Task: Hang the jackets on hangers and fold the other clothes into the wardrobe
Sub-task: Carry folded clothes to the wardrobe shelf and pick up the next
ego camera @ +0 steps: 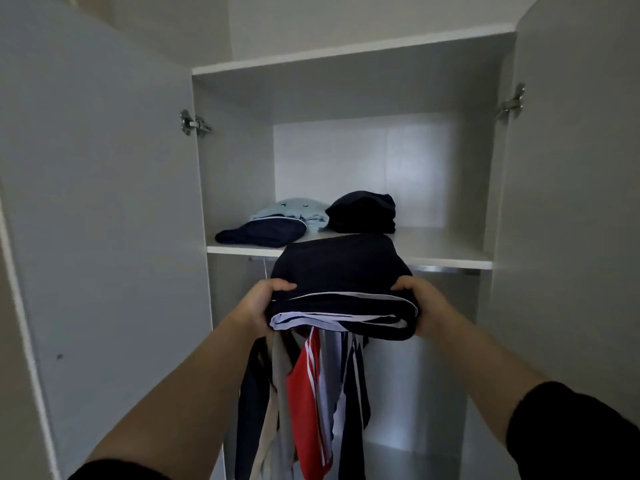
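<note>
Holding the folded navy garment (pixel 341 271) from both sides, the person keeps it flat in front of the wardrobe, at the height of the shelf (pixel 446 251). The left hand (pixel 263 303) grips its left edge and the right hand (pixel 420 306) grips its right edge; on each hand the thumb lies on top of the cloth and the fingers are curled under it. White stripes show along the near folded edge of the garment. Its far end reaches over the front edge of the shelf, but I cannot tell if it already touches the board.

Further back on the same shelf lie three folded pieces: a navy piece with white piping (pixel 263 233) at the left front, a light blue garment (pixel 294 209) just behind it and touching it, and a dark pile (pixel 363 213) to the right of these.

Under the shelf a metal rail (pixel 443 269) runs across, and several clothes hang below the held garment, among them a red jacket (pixel 304 403) with white stripes, between darker and grey pieces.

Both wardrobe doors stand open, the left door (pixel 104 202) and the right door (pixel 571 168), each with a metal hinge. Both forearms are bare, with a black sleeve (pixel 571 431) pushed up on the right arm.
</note>
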